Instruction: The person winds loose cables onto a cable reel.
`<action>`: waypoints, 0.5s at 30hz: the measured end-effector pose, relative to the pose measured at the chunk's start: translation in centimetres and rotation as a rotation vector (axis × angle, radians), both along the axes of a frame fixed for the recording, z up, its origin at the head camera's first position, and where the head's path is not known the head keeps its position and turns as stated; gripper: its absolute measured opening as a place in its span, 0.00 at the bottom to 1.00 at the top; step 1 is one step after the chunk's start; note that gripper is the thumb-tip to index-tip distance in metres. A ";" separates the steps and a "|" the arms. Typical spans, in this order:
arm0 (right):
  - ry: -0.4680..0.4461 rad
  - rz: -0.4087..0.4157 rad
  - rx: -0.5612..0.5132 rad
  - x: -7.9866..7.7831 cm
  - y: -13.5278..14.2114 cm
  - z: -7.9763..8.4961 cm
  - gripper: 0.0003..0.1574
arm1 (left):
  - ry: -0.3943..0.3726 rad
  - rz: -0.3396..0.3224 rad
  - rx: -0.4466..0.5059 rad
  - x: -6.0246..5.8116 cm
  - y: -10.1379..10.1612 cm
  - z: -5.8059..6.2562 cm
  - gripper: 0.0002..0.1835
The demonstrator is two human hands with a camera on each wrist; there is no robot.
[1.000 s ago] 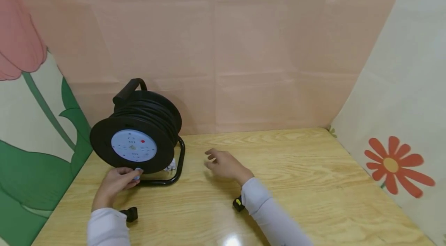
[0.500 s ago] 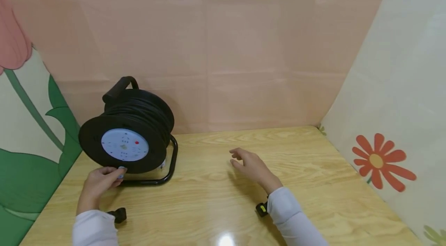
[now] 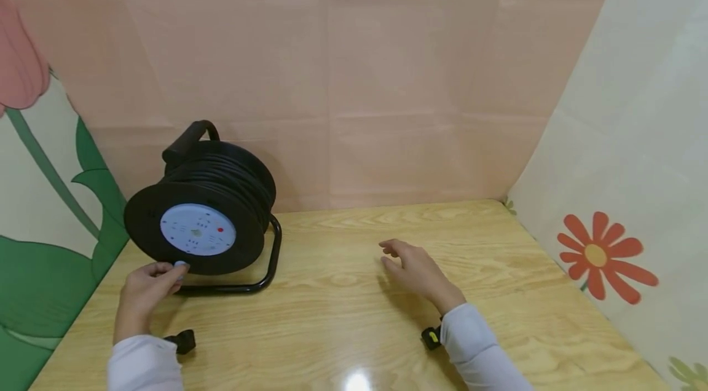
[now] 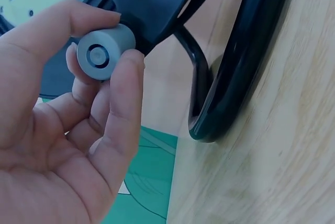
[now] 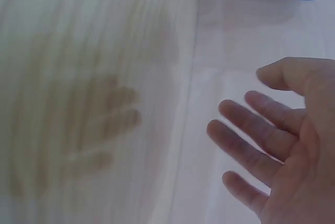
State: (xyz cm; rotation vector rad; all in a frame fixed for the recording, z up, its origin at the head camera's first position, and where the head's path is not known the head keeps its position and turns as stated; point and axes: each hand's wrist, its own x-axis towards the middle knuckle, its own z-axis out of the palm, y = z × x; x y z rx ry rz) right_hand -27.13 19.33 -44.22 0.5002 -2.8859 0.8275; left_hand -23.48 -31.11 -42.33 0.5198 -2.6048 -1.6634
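Observation:
A black cable reel (image 3: 221, 176) stands at the left of the wooden table, with black cord wound on its drum. Its front disc carries a pale blue socket panel (image 3: 198, 230) with a red button. My left hand (image 3: 145, 292) pinches a grey-blue round crank knob (image 4: 104, 51) at the disc's lower edge, thumb on one side and fingers on the other. Over the table to the right, my right hand (image 3: 417, 271) is held with nothing in it, its fingers relaxed and spread in the right wrist view.
The reel rests on a black tubular frame (image 3: 271, 256) and has a carrying handle (image 3: 185, 142) on top. A pinkish backdrop (image 3: 387, 71) closes off the table's far edge. Flower-printed sheets (image 3: 652, 133) hang at both sides.
The knob and my left hand have shifted slightly left along the disc's lower edge, and the socket panel has turned. My right hand has moved right, away from the reel. The head view has shifted.

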 end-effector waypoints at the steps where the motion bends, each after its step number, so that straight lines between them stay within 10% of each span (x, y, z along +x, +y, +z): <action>1: 0.005 -0.004 0.003 0.0 0.2 0.0 0.25 | 0.002 0.004 -0.001 0.0 0.0 0.0 0.30; 8: 0.027 -0.013 0.019 -0.1 1.0 0.5 0.27 | -0.028 -0.038 -0.126 0.7 -0.5 1.0 0.36; 15: 0.060 -0.014 0.069 -0.2 1.3 0.7 0.29 | -0.046 -0.171 -0.298 2.4 -0.4 4.8 0.44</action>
